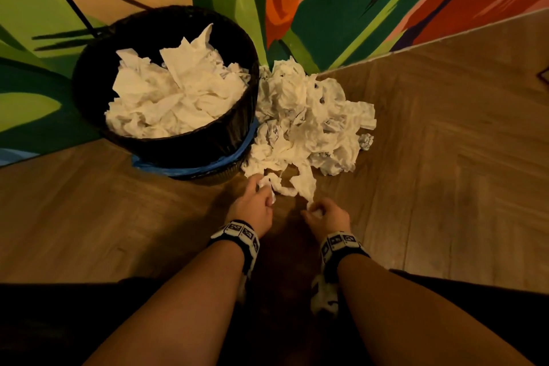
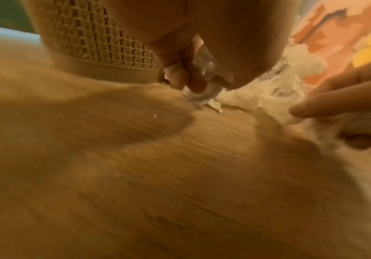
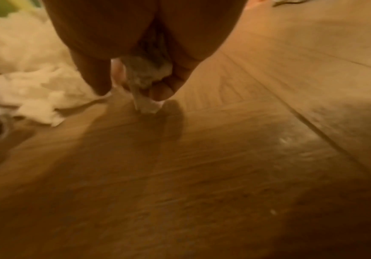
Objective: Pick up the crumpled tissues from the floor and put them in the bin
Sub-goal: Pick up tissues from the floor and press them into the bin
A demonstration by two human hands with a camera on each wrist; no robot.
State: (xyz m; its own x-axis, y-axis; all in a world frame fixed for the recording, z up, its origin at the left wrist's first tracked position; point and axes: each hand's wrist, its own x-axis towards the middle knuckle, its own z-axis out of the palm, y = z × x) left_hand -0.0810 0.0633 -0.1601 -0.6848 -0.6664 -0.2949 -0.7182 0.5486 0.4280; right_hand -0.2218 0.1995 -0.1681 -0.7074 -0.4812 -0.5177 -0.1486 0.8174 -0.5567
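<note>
A heap of white crumpled tissues [image 1: 309, 119] lies on the wooden floor, right of a round black bin [image 1: 237, 140] that is filled with more tissues [image 1: 175, 98]. My left hand [image 1: 257, 196] is at the heap's near edge, beside the bin's base, with its fingers curled round a tissue [image 2: 200, 94]. My right hand [image 1: 322, 212] is a little to the right and grips a small wad of tissue [image 3: 147, 77], with a strip hanging from it toward the floor. Both wrist views are blurred.
The bin [image 2: 87, 40] stands against a wall painted with bright leaves and flowers [image 1: 326, 9], in a corner. A blue bag edge [image 1: 190, 169] shows around the bin's base. Bare wooden floor [image 1: 445, 157] stretches to the right and toward my legs.
</note>
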